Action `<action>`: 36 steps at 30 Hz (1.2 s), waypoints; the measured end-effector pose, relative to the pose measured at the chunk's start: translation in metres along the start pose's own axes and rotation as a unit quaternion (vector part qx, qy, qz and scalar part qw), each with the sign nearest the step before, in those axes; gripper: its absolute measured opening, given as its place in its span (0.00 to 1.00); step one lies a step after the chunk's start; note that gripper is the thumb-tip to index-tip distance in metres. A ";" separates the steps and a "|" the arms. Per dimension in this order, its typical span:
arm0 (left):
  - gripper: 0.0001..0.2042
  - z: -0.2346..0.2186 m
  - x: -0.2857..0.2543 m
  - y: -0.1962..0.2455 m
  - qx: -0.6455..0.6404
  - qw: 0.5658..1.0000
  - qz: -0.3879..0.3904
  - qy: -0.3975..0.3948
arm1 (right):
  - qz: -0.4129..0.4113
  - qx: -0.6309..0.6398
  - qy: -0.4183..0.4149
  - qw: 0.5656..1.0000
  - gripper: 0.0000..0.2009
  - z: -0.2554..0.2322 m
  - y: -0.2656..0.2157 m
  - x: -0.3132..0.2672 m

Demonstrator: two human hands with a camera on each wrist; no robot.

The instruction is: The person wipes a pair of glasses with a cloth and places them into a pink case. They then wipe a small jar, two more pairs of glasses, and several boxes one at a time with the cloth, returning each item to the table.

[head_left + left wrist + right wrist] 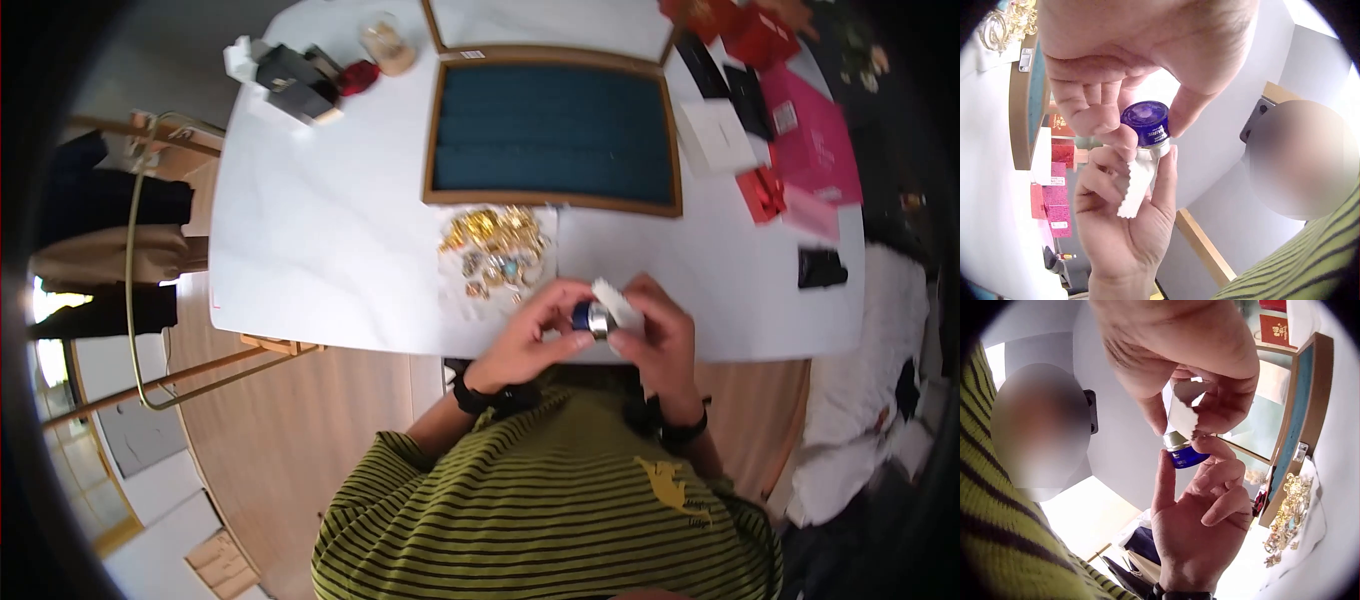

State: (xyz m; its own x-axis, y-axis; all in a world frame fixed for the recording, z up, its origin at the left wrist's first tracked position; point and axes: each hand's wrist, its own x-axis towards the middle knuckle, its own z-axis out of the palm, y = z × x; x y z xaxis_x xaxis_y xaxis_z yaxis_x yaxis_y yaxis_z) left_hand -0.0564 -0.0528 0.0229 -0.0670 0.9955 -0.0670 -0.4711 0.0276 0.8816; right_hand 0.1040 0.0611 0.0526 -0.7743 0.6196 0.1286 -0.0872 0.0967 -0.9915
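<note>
Logged from my station. The left hand (pixel 528 335) has thumb and fingers clamped on the blue body of a small jar (pixel 1147 125). The fingers of the right hand (pixel 662 332) are curled on a white zigzag-edged cloth (pixel 1184 415), with that thumb at or just beside the jar's silver end (pixel 1175 440); contact unclear. So the jar sits between both sets of fingertips, held over the near edge of the table (pixel 320 240). Beyond the left fingers lies a heap of jewellery (pixel 492 228); farther past it, a wooden case (pixel 600 203) with dark lining.

My reading: the step in hand is work at the silver end, wiping or turning it; I can't tell which. I judge the next move calls for a firm left pinch on the blue body, with the right fingers keeping the cloth from slipping between grip and metal.
</note>
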 end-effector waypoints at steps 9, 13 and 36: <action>0.18 -0.005 0.017 0.002 0.066 0.997 -0.022 -0.029 | -0.036 -0.157 0.004 0.987 0.16 0.002 -0.007 0.013; 0.16 -0.007 0.025 0.002 0.092 0.995 -0.016 -0.025 | -0.036 -0.146 -0.007 0.989 0.14 -0.001 -0.010 0.018; 0.14 -0.010 0.024 0.004 0.113 0.993 -0.017 -0.037 | 0.014 -0.062 -0.033 0.997 0.11 0.001 -0.008 0.015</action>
State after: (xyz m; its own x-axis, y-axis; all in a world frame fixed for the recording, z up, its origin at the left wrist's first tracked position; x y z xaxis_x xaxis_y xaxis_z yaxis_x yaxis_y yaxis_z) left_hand -0.0682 -0.0297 0.0203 0.0149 0.9974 -0.0709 -0.2624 0.0723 0.9622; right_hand 0.0926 0.0686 0.0626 -0.8154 0.5711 0.0945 0.0102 0.1774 -0.9841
